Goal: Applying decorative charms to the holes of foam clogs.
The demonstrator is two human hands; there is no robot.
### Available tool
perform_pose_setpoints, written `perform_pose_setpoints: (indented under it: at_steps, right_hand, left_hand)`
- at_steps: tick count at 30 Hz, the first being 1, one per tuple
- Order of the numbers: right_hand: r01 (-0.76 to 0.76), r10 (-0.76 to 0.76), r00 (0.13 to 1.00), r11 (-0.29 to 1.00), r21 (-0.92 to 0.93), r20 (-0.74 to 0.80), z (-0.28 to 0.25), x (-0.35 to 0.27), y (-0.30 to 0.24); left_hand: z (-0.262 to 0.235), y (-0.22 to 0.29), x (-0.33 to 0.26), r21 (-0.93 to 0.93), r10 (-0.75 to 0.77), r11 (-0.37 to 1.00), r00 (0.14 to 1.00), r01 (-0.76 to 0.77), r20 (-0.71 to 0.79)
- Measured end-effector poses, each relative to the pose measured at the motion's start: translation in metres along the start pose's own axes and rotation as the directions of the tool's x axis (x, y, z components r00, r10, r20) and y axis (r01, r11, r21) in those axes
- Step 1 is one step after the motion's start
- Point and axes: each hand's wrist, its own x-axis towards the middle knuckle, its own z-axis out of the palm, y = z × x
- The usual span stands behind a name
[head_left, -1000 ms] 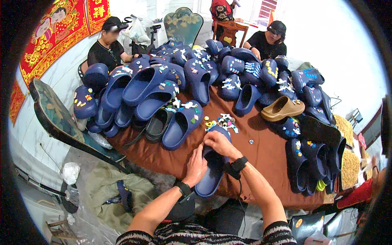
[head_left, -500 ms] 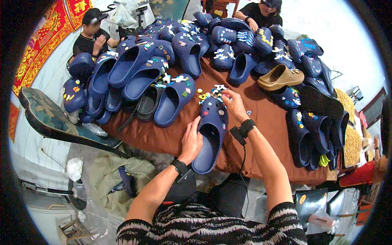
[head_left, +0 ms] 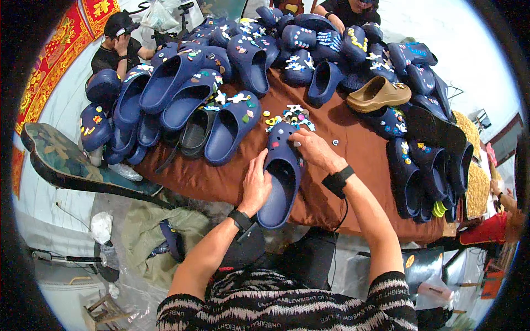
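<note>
A navy blue clog (head_left: 277, 194) lies at the table's near edge, its toe pointing away from me. My left hand (head_left: 255, 185) grips its left side, thumb along the rim. At the right of the holed toe part, my right hand (head_left: 316, 150) has its fingers pinched against the surface. Whatever those fingertips hold is hidden. A few small charms sit on the upper. Just beyond the toe is a small heap of colourful shoe charms (head_left: 298, 116), and a single round charm (head_left: 334, 143) lies right of my right hand.
Many decorated navy clogs (head_left: 182, 80) are piled across the far and left side of the brown-covered table (head_left: 353, 176). A tan clog (head_left: 380, 94) and more navy clogs (head_left: 407, 185) lie right. Two people sit across the table. A camouflage-patterned chair (head_left: 72, 157) stands left.
My right hand has come from the charm heap back onto the clog's upper. My left hand keeps its hold. The person at the far left has raised a hand to their head.
</note>
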Motion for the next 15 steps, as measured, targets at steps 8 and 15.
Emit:
perform_pose_setpoints:
  at_steps: [8,15]
  right_hand:
    - [-0.024,0.013,0.996,0.993,0.114,0.092,-0.005,0.0,0.013]
    - [-0.004,-0.001,0.999,0.99,0.14,0.036,-0.001,0.002,0.011]
  left_hand:
    - [0.002,-0.005,0.001,0.027,0.056,0.998,0.998,-0.055,-0.031]
    - [0.001,-0.004,0.0,0.024,0.038,0.999,0.999,-0.037,-0.021]
